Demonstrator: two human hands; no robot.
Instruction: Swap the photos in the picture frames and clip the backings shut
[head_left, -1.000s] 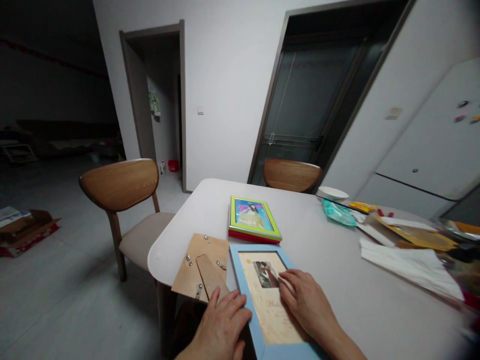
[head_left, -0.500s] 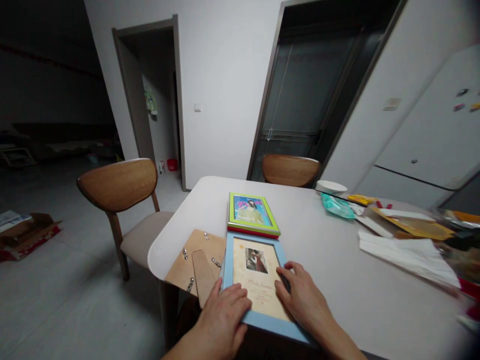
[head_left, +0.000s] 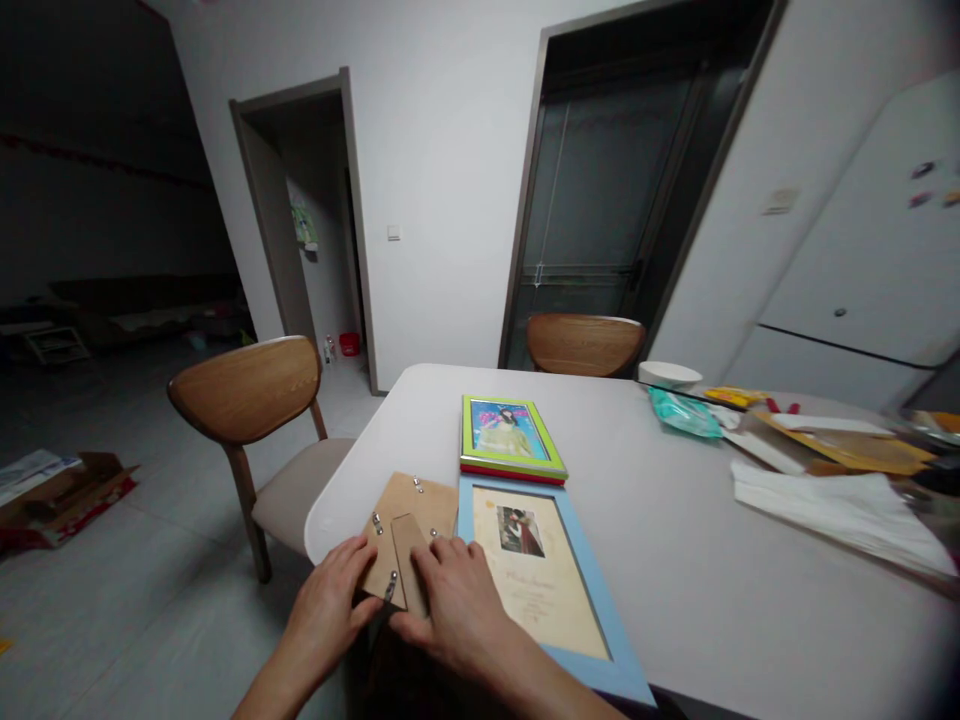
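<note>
A brown picture-frame backing board [head_left: 433,497] with metal turn clips and a stand flap lies at the table's left corner, its near edge overhanging. My left hand [head_left: 326,598] grips its left edge, fingers on top and thumb at the near side. Over the flap and near edge is my right hand [head_left: 465,608], fingers curled on the board, thumb below the edge. Right of the board rests a light blue picture frame [head_left: 592,570] with a cream printed sheet and a small photo, partly covered by my right forearm. Beyond it sits a green picture frame [head_left: 551,440] stacked on a red one.
A white table [head_left: 652,530] carries a white bowl [head_left: 670,375], a teal packet [head_left: 684,413], white paper [head_left: 832,510] and envelopes on the right. One wooden chair [head_left: 251,390] stands left, another [head_left: 585,343] behind. An open cardboard box [head_left: 82,500] is on the floor.
Both hands have shifted left. My right hand has left the blue frame for the backing board, and my left hand has moved from the blue frame to the board's left edge.
</note>
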